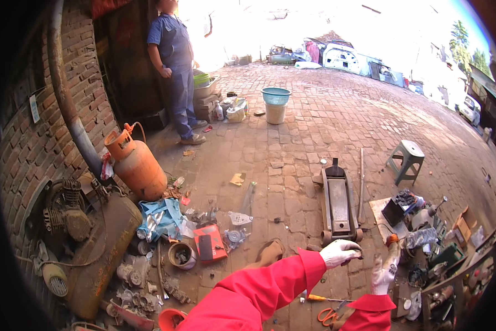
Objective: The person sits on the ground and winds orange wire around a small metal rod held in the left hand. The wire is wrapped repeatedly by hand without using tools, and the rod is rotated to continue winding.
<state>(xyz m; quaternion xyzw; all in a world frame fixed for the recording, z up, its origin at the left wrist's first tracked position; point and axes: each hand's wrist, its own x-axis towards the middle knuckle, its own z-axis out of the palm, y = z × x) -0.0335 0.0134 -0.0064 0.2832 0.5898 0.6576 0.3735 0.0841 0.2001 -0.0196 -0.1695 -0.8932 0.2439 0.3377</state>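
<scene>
My left hand, in a white glove and red sleeve, reaches over the near end of the floor jack. Its fingers are curled round a small dark part, mostly hidden. To the right, my gloved right hand is raised with its thumb up, closed against a tan, narrow thing with an orange end; its kind I cannot make out. Beneath the hands lie a yellow-handled screwdriver and orange-handled scissors on the brick ground.
Left stand an orange gas cylinder and a rusty air compressor. Metal parts and a red box lie nearby. A bar and stool are right, beside heaped tools. A person stands behind, near a bucket.
</scene>
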